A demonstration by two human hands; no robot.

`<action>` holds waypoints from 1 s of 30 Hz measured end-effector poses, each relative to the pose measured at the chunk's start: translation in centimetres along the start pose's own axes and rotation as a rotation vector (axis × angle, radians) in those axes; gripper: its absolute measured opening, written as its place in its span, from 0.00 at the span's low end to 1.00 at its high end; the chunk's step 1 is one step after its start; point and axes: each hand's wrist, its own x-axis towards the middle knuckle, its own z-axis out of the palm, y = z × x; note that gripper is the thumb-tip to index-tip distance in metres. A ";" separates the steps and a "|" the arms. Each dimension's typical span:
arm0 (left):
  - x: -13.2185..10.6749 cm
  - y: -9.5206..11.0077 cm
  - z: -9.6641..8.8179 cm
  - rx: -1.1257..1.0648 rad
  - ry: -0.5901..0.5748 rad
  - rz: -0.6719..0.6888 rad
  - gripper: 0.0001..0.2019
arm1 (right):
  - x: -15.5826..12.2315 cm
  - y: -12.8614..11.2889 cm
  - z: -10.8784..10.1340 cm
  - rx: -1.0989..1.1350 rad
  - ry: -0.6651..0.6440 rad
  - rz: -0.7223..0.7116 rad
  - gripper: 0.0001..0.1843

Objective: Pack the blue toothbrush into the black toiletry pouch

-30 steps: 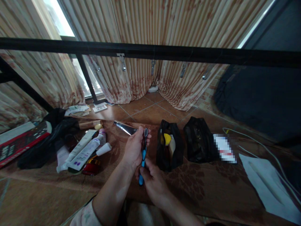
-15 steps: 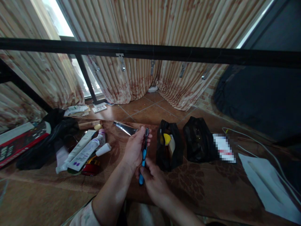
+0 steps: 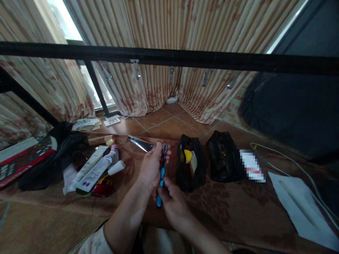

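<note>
an open black fabric pouch (image 3: 200,173) holds a rounded yellow object (image 3: 188,156) and something paler (image 3: 194,162); a second black pouch (image 3: 222,157) is too dark to judge. left of them, your half-curled left hand (image 3: 150,167) grips a blue-and-black plastic toothbrush (image 3: 162,172), handle pinched in your right hand (image 3: 174,204).

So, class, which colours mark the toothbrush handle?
Blue and black; the toothbrush handle shows in the head view.

Wide room on brown cloth (image 3: 238,215), right of right hand (image 3: 173,204). Small gap from left hand (image 3: 152,165) to open black bag (image 3: 200,171). Bag's mouth open on top, but yellow thing (image 3: 188,156) sits inside. Second black bag (image 3: 221,158) close beside; tight squeeze between. Silver tube (image 3: 141,143) in way past left hand. Left: bare strip, then white cap (image 3: 116,168) and heap of tubes (image 3: 93,173).
</note>
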 end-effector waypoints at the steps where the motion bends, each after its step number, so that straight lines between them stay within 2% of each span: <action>1: 0.0 0.0 0.0 0.002 -0.001 0.002 0.19 | 0.0 0.0 0.0 0.006 -0.004 -0.012 0.08; 11: 0.1 -0.1 -0.1 0.004 0.007 0.009 0.18 | 0.0 0.1 0.0 -0.016 -0.001 0.011 0.12; 17: 0.1 0.0 -0.2 -0.002 -0.014 -0.012 0.19 | 0.0 0.0 0.0 -0.012 -0.010 0.012 0.08; 30: 0.2 0.2 -0.2 0.009 -0.036 -0.047 0.19 | 0.0 0.1 0.1 -0.004 -0.002 0.024 0.09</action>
